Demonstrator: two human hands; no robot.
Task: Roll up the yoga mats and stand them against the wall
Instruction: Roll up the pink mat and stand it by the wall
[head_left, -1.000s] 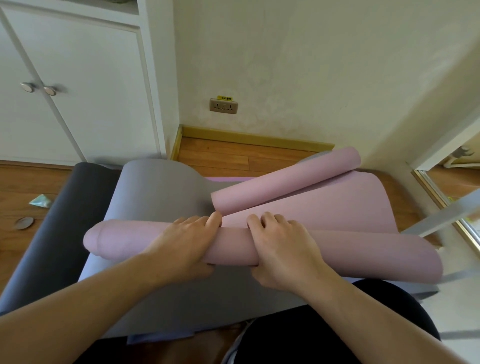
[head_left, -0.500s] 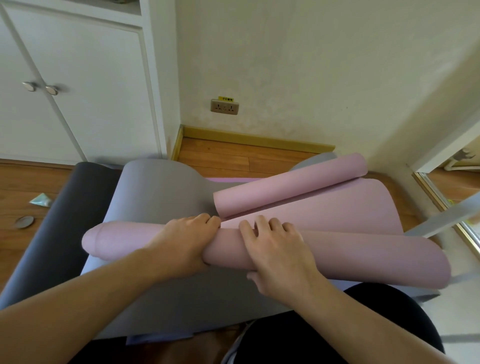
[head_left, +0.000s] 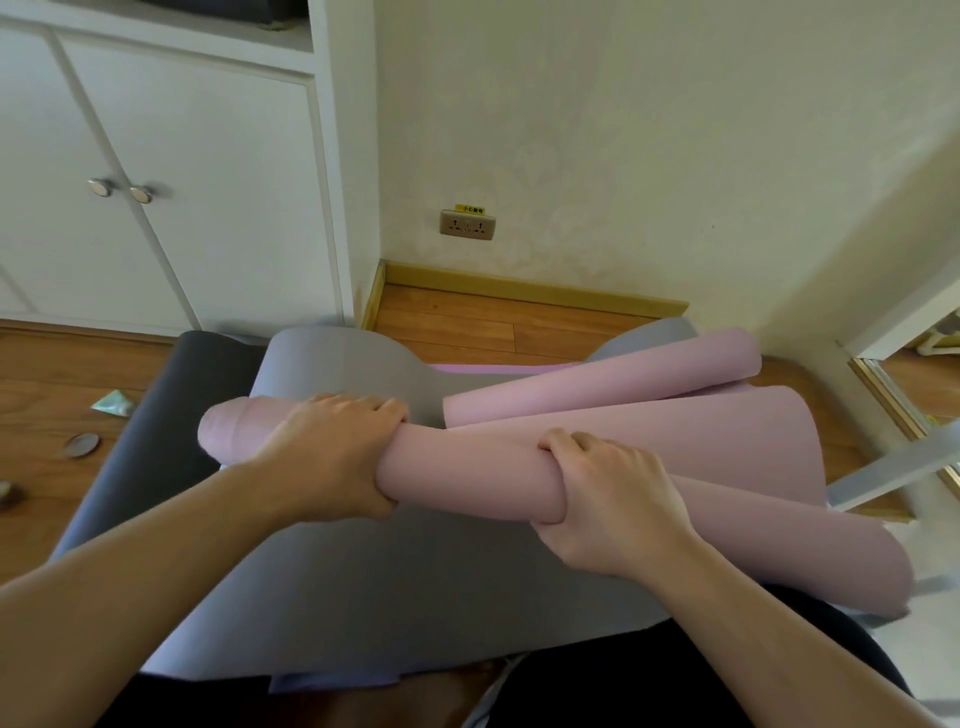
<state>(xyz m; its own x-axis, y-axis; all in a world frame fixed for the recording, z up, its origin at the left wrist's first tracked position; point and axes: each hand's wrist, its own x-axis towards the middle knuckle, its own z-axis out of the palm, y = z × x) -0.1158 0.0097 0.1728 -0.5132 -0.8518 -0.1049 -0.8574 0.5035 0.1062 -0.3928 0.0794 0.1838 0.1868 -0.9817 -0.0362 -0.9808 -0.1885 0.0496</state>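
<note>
A: Pink mat (head_left: 467, 470) roll, centre frame, lifted since a second ago; left hand (head_left: 332, 457) and right hand (head_left: 608, 504) now wrap round it instead of pressing flat.

B: Rolling likely near done?

A: Loose tail curls at 3 o'clock. Grey mat (head_left: 363, 571) beneath. Bare wall (head_left: 623, 156) at 12, floor strip free.

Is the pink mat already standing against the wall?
No. The pink mat lies across the grey mat, only partly rolled, gripped by the left hand and right hand.
</note>
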